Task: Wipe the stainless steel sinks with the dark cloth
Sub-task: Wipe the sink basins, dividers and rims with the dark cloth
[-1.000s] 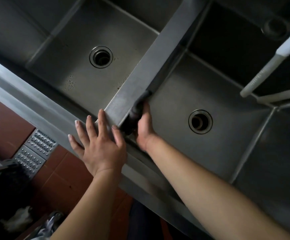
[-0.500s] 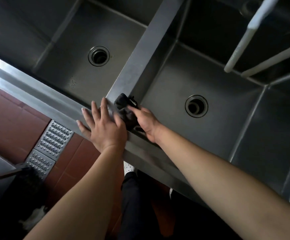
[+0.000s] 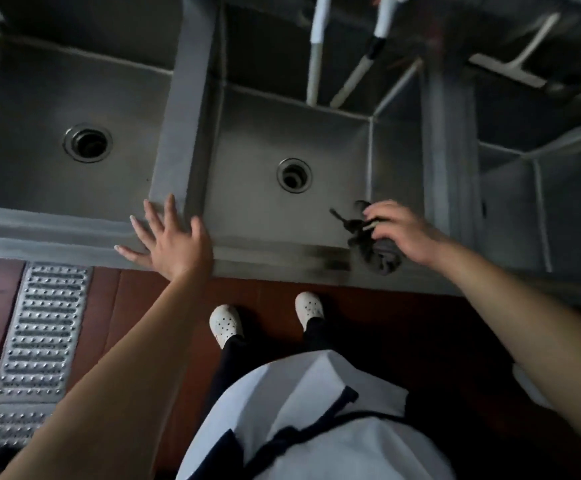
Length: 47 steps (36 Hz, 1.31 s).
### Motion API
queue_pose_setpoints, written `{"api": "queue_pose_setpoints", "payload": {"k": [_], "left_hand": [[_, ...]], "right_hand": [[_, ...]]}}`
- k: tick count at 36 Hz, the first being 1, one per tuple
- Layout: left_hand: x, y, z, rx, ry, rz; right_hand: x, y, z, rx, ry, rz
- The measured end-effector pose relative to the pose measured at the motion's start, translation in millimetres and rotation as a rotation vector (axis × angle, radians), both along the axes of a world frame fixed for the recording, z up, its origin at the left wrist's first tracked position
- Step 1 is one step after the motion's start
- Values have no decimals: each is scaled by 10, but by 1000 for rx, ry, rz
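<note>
Here the right hand (image 3: pixel 400 233) grips the bunched dark cloth (image 3: pixel 375 252) with curled fingers and presses it onto the front rim (image 3: pixel 282 258) of the middle sink (image 3: pixel 282 216), near that basin's front right corner, probably to rub the ledge along its length. The left hand (image 3: pixel 171 240) lies flat and released, fingers spread, on the rim where the divider (image 3: pixel 181 133) between two basins meets the front edge, seemingly bracing the body while both arms reach forward and down.
</note>
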<state>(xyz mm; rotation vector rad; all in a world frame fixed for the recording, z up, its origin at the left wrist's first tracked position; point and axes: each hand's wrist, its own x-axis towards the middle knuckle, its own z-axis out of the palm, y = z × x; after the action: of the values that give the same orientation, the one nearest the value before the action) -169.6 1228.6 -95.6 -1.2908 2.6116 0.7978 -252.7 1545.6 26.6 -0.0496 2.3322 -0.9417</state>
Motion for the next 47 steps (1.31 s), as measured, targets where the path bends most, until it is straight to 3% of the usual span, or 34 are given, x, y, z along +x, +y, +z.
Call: {"api": "queue_pose_setpoints", "payload": {"k": [3, 9, 12, 16, 18, 20, 22, 26, 29, 32, 42, 47], "left_hand": [[77, -15, -20, -23, -22, -117], [232, -24, -10, -24, -16, -267], [324, 140, 86, 8, 72, -315], [346, 623, 224, 23, 119, -533], [294, 936, 315, 111, 143, -629], [216, 1252, 429, 223, 123, -718], [152, 1534, 534, 287, 70, -812], [117, 2013, 583, 270, -32, -956], [147, 2226, 518, 234, -105, -1014], [201, 2292, 439, 124, -144, -1078], [272, 2390, 404, 120, -99, -959], [284, 2506, 485, 159, -104, -1018]], "right_hand": [[359, 362, -230, 213, 140, 127], [953, 536, -905, 527, 76, 311], [908, 429, -884, 422, 53, 180], [778, 463, -755, 118, -11, -38], [722, 606, -684, -66, 42, -219], [660, 797, -592, -106, 134, -306], [570, 1016, -539, 6, 212, -230], [358, 1309, -487, 226, 207, 135], [335, 1253, -490, 272, 148, 492], [366, 1129, -614, 260, 118, 684], [472, 1490, -859, 51, 652, 513], [608, 1696, -963, -67, 797, 300]]}}
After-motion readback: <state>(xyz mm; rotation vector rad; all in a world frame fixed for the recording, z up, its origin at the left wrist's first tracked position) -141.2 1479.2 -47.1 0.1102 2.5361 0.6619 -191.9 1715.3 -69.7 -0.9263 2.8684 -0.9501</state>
